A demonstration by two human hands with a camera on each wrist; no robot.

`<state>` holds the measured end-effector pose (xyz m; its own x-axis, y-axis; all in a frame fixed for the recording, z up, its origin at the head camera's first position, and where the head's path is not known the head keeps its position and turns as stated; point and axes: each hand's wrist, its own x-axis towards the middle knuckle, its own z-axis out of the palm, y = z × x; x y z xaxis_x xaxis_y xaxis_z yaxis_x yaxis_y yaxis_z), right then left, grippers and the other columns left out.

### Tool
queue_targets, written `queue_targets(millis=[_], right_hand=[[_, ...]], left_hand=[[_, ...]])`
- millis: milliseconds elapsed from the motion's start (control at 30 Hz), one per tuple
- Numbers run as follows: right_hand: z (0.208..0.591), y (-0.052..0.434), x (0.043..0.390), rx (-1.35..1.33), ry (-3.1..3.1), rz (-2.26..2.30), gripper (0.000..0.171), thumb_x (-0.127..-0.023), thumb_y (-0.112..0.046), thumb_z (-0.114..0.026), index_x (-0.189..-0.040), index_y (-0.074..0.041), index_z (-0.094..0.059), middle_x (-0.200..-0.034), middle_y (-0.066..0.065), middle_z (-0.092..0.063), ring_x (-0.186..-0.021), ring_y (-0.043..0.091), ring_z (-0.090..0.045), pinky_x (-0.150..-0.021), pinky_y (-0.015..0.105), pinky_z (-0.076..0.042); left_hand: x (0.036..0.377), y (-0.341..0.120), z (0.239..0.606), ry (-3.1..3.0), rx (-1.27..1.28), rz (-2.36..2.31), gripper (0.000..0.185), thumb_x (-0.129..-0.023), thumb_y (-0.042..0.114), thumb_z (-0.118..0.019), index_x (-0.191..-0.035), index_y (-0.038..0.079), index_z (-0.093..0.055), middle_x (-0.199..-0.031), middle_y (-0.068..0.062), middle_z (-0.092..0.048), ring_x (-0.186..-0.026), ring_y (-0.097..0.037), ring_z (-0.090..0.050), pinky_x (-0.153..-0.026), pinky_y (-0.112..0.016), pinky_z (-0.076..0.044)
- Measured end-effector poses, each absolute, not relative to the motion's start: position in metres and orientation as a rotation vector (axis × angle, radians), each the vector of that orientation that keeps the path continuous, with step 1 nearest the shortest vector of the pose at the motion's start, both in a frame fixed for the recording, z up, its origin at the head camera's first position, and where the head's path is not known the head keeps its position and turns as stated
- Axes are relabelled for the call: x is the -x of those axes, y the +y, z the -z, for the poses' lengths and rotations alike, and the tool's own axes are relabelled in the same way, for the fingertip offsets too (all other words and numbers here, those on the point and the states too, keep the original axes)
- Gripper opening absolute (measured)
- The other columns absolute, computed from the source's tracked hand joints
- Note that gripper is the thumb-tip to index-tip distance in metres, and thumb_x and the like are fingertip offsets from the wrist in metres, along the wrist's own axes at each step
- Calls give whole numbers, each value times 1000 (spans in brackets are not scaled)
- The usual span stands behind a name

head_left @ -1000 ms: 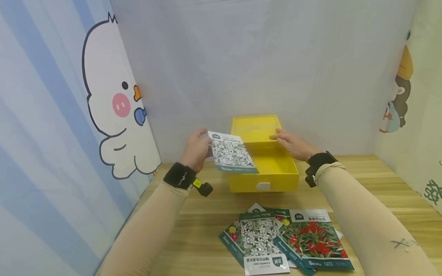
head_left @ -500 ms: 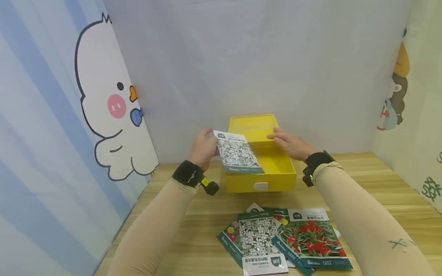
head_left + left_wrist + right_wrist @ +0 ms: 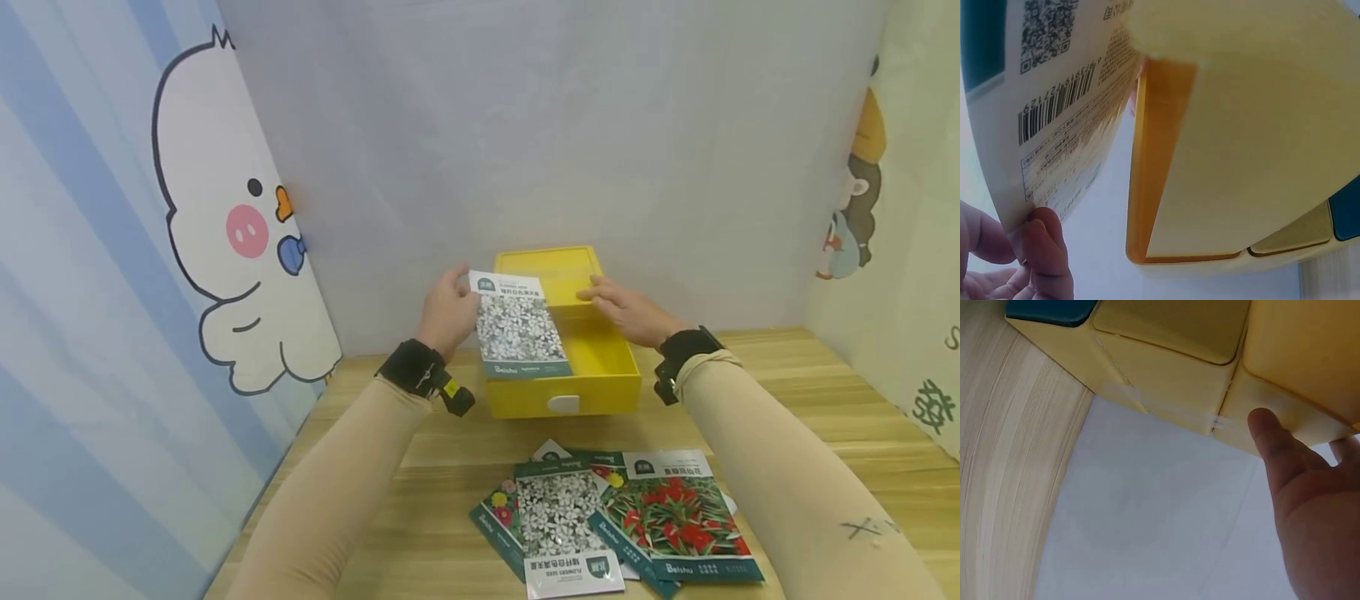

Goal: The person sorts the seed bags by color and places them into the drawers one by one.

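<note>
With its thumb and fingertips, my left hand pinches a flower seed packet near its corner. White flowers show on the packet's front in the head view; its back with barcode and QR code faces the left wrist camera. The packet is tilted over the pulled-out yellow drawer, covering the drawer's left part. My right hand rests against the right side of the yellow drawer unit, fingers extended along its top edge. In the right wrist view its thumb lies against the unit's side.
Several seed packets lie overlapping on the wooden table in front, among them a white-flower packet and a red-flower packet. Below the yellow drawers the unit has a teal one. A grey curtain hangs right behind the unit.
My left hand has moved right with the packet, carrying it further over the drawer, and the packet's face has tipped up more toward the head camera. The right hand stays at the unit.
</note>
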<state>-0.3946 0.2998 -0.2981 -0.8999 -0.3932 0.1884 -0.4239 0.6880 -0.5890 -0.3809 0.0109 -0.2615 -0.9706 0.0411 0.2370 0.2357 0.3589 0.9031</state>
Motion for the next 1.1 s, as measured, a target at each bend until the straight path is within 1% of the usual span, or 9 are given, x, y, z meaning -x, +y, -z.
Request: queue_targets(millis=[233,400,533,633,767,867,933,1033,1100], right_hand=[[295,298,392,-685,-2836,-1031,41,-107,-19,-29,-141,0,-44,-159,18,-8,-146,36,-3,-117,52,-4],[294,297,392,-662,-2845,-1042,41,-107,-19,-30,-141,-2,-44,-160,17,-9,-146,35,-4,-117,52,-5],[295,297,393,-655,-2848,-1058,41,-107,-20,-30,-141,-2,-44,-160,17,-8,-146,34,-3,-117,52,-4],[296,298,393,-670,-2840,-1051,41,-107,-19,-30,-141,-1,-45,-159,18,-9,-146,34,-3,-117,52,-5],[298,299,395,-714,-2822,-1044,41,-107,-17,-30,-140,0,-45,-159,19,-9,-146,34,-4,-117,51,-5],[299,300,396,-738,-2807,-1050,41,-107,-17,-30,-140,1,-45,-159,20,-9,-146,35,-4,-117,51,-5],[299,301,397,-739,-2799,-1052,41,-107,-17,-30,-140,1,-45,-159,21,-9,-146,35,-4,-117,52,-5],[300,302,398,-750,-2794,-1048,40,-107,-16,-30,-140,2,-45,-158,21,-10,-146,36,-4,-117,52,-5],[300,302,398,-758,-2792,-1037,41,-107,-17,-30,-140,2,-45,-158,21,-9,-146,36,-4,-117,51,-5]], left_hand=[[382,17,254,-2469,279,1561,63,-90,3,-48,-149,18,-35,-121,-10,-59,-64,-16,-53,-55,-25,-45],[382,21,251,-2474,308,1509,63,-89,3,-49,-149,20,-37,-111,-7,-59,-67,-17,-54,-54,-25,-45],[382,24,251,-2469,343,1524,62,-88,2,-50,-147,16,-39,-106,-7,-60,-66,-19,-54,-52,-25,-45],[383,25,253,-2472,349,1527,59,-87,2,-51,-145,14,-42,-107,-8,-61,-67,-19,-56,-52,-26,-46],[383,28,251,-2489,335,1524,52,-90,7,-53,-141,13,-48,-111,-7,-62,-76,-17,-61,-60,-26,-51],[382,30,245,-2477,323,1537,49,-91,10,-54,-139,12,-50,-108,-6,-63,-79,-15,-61,-63,-26,-52],[381,31,241,-2446,321,1593,50,-89,7,-53,-139,11,-49,-104,-7,-63,-72,-15,-58,-60,-26,-50],[381,30,237,-2371,301,1783,54,-87,1,-53,-140,10,-47,-99,-10,-62,-68,-17,-58,-58,-26,-50],[380,29,235,-2318,258,1924,56,-86,-2,-52,-140,10,-46,-102,-13,-62,-72,-19,-60,-60,-26,-52]])
